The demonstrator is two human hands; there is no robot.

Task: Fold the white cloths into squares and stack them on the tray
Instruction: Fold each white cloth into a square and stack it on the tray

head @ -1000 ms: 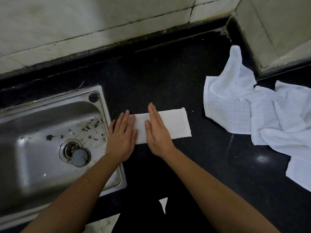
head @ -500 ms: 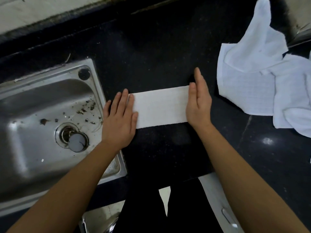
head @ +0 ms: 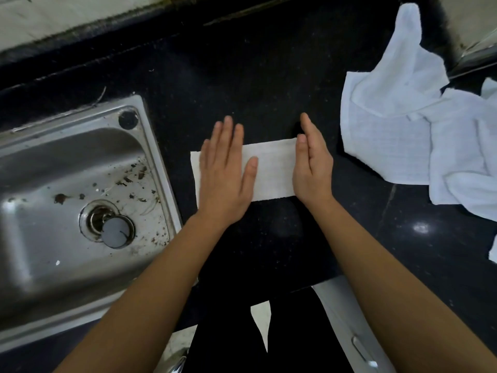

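A white cloth (head: 274,168), folded into a long narrow strip, lies flat on the black counter (head: 242,76) in the middle of the view. My left hand (head: 226,170) rests palm down on its left part, fingers straight and together. My right hand (head: 313,168) stands on its edge at the strip's right end, thumb side toward the cloth. Neither hand grips anything. A pile of unfolded white cloths (head: 419,125) lies crumpled at the right. No tray is in view.
A steel sink (head: 75,211) with a drain plug (head: 115,234) and dirt specks sits at the left, close to the strip's left end. A tiled wall (head: 53,14) runs along the back. The counter's front edge is near my body, with a drawer handle (head: 360,348) below.
My right hand slid from the strip's middle to its right end. My left hand has moved right, onto the cloth, uncovering the left end. The camera tilted down.
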